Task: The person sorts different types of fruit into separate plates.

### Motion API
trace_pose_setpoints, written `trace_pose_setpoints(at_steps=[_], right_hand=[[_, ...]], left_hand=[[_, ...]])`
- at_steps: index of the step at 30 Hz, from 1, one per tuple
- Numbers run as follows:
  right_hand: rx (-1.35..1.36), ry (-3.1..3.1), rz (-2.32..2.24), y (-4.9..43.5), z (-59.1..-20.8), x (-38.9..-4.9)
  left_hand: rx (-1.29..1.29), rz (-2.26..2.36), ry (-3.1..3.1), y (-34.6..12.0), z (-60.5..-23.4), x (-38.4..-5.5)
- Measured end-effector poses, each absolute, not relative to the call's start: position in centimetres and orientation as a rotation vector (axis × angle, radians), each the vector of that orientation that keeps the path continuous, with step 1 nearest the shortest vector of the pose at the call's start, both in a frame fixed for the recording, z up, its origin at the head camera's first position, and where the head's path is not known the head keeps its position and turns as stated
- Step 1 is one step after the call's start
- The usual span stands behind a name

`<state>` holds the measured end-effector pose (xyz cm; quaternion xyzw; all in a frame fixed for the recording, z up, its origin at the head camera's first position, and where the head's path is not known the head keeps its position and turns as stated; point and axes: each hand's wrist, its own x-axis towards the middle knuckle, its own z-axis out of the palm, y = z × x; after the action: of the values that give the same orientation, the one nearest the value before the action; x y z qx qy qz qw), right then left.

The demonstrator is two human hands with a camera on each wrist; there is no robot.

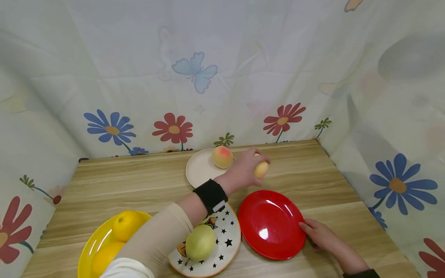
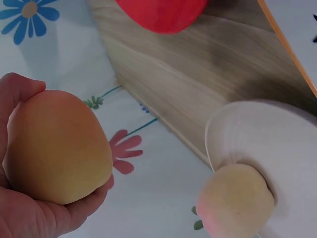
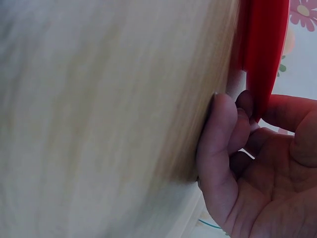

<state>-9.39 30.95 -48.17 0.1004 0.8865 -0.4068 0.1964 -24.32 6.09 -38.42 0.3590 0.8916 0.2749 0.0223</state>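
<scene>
My left hand (image 1: 243, 168) grips a yellow-orange peach (image 1: 261, 170), raised above the table between the cream plate and the red plate. In the left wrist view, the fingers and thumb wrap round this peach (image 2: 59, 146). A second peach (image 1: 222, 157), blushed pink, lies on the cream plate (image 1: 198, 170) just behind the left wrist. At the right, my right hand (image 1: 321, 233) pinches the rim of the red plate (image 1: 272, 224), thumb on top. The right wrist view has the other fingers curled beneath the red rim (image 3: 267, 49). No fruit lies on the red plate.
A star-patterned plate (image 1: 227, 231) with a green pear (image 1: 201, 243) stands near the front, partly under the left forearm. Further left, a yellow plate (image 1: 85, 251) holds yellow lemon-like fruits (image 1: 126, 226). Flowered cloth (image 1: 222, 96) hangs behind and beside the wooden table (image 1: 146, 181).
</scene>
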Motion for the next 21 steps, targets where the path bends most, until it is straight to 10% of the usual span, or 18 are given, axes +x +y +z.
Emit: trace_pose_setpoints(at_steps=[21], right_hand=[[0.287,2.499,-1.103,31.0,-48.3,-9.5]], left_hand=[[1.267,0.550,2.551,9.6,-41.5,-19.6]])
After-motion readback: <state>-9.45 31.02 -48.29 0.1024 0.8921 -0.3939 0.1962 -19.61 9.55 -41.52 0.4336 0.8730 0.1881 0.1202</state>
